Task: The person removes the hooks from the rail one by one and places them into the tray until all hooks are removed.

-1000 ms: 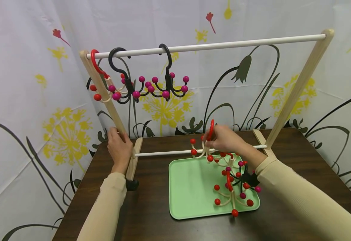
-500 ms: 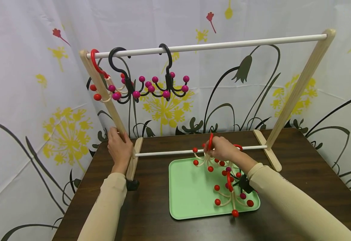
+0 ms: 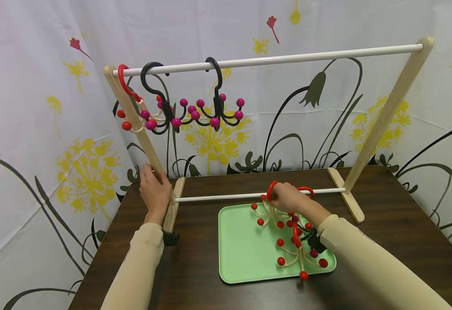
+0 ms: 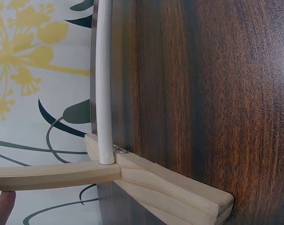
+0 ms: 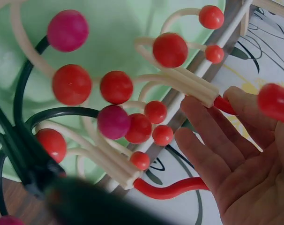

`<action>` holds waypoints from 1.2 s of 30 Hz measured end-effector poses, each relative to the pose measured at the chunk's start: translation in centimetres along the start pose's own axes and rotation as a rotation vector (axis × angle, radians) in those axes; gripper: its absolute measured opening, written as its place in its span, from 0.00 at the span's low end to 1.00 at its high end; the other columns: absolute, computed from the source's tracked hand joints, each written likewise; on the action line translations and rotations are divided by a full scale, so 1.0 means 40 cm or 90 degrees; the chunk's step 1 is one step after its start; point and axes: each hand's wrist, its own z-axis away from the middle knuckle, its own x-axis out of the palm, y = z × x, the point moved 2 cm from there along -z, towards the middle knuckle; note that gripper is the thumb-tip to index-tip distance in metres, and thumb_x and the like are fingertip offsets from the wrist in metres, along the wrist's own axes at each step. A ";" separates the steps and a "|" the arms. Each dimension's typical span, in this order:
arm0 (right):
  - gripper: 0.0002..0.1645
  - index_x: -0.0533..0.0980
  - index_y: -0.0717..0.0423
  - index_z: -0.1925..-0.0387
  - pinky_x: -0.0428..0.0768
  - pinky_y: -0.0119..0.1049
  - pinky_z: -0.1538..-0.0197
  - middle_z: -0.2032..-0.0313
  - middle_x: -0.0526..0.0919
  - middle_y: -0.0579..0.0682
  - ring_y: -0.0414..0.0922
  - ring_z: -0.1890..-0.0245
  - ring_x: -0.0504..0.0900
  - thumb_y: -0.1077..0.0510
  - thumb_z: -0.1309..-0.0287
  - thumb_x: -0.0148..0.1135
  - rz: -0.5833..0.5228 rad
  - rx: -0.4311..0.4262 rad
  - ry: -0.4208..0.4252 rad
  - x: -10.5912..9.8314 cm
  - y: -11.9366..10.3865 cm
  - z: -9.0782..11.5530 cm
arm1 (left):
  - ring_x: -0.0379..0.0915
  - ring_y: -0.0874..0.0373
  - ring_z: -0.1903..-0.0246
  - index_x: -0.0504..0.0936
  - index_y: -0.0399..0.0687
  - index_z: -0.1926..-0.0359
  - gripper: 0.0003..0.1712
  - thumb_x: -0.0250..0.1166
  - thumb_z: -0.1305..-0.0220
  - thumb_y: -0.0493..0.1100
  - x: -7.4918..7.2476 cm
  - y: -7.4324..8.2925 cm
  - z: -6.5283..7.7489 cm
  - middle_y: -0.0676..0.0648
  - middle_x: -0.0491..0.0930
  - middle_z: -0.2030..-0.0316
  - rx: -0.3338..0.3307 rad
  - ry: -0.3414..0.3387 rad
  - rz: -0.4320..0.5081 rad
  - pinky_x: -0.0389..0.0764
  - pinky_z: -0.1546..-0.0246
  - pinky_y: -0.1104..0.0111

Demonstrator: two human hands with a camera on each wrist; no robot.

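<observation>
In the head view my left hand (image 3: 156, 191) grips the left wooden post (image 3: 136, 129) of a small clothes rack. One fingertip (image 4: 3, 206) shows below that post in the left wrist view. My right hand (image 3: 289, 200) holds a cream octopus hanger (image 3: 271, 210) with red balls by its red hook (image 3: 271, 189), low over the back of a green tray (image 3: 245, 245). Thumb and fingers lie around that hook in the right wrist view. On the tray's right side are another red-balled hanger (image 3: 299, 254), a black hanger with magenta balls (image 5: 27, 154), and a further red-hooked one (image 5: 118, 168).
A white top rail (image 3: 288, 59) carries one red-hooked hanger (image 3: 126, 84) and two black hangers (image 3: 166, 107) near its left end. The lower white bar (image 3: 214, 197) runs behind the tray. The right wooden foot (image 3: 347, 198) stands on the dark table (image 3: 194, 267); a patterned curtain hangs behind.
My right hand has lowered the red-hooked hanger from above the lower bar to the back of the tray, and its hook has tilted. The left hand stays on the post.
</observation>
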 end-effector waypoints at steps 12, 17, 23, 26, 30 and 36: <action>0.09 0.84 0.63 0.60 0.80 0.43 0.57 0.64 0.86 0.52 0.47 0.63 0.83 0.62 0.40 0.65 -0.010 -0.018 -0.029 -0.007 0.020 0.023 | 0.73 0.35 0.66 0.70 0.34 0.58 0.12 0.61 0.38 0.36 -0.005 -0.002 -0.005 0.34 0.70 0.63 0.001 0.000 0.000 0.70 0.68 0.43; 0.09 0.84 0.62 0.60 0.80 0.44 0.58 0.63 0.86 0.52 0.47 0.63 0.83 0.61 0.40 0.65 -0.014 -0.021 -0.027 -0.019 0.022 0.042 | 0.73 0.35 0.67 0.70 0.35 0.58 0.12 0.61 0.37 0.37 -0.007 -0.001 -0.005 0.34 0.71 0.63 -0.005 -0.003 -0.002 0.70 0.69 0.43; 0.11 0.84 0.61 0.56 0.80 0.41 0.60 0.57 0.86 0.54 0.44 0.63 0.83 0.62 0.39 0.64 -0.044 0.000 -0.024 -0.039 0.025 0.066 | 0.73 0.35 0.67 0.70 0.34 0.57 0.12 0.61 0.37 0.37 -0.007 -0.004 -0.005 0.34 0.71 0.63 -0.009 -0.002 -0.003 0.70 0.69 0.43; 0.12 0.83 0.63 0.54 0.80 0.40 0.62 0.57 0.86 0.55 0.43 0.64 0.82 0.63 0.39 0.64 -0.051 -0.014 -0.015 -0.055 0.023 0.077 | 0.73 0.35 0.67 0.70 0.35 0.57 0.12 0.61 0.36 0.38 -0.006 -0.007 -0.003 0.34 0.71 0.63 -0.012 -0.003 -0.006 0.70 0.69 0.43; 0.12 0.83 0.63 0.54 0.80 0.39 0.65 0.60 0.86 0.54 0.41 0.69 0.83 0.64 0.38 0.63 -0.065 -0.023 0.002 -0.082 0.027 0.093 | 0.72 0.35 0.67 0.70 0.35 0.57 0.12 0.61 0.37 0.38 -0.002 -0.009 0.000 0.34 0.71 0.63 -0.012 -0.006 -0.008 0.70 0.69 0.42; 0.10 0.84 0.60 0.57 0.79 0.40 0.66 0.67 0.87 0.49 0.40 0.74 0.83 0.62 0.37 0.62 -0.070 0.003 0.121 -0.140 0.021 0.097 | 0.72 0.35 0.66 0.69 0.36 0.56 0.13 0.61 0.37 0.39 0.008 -0.009 0.000 0.34 0.71 0.62 -0.015 -0.013 -0.010 0.70 0.68 0.42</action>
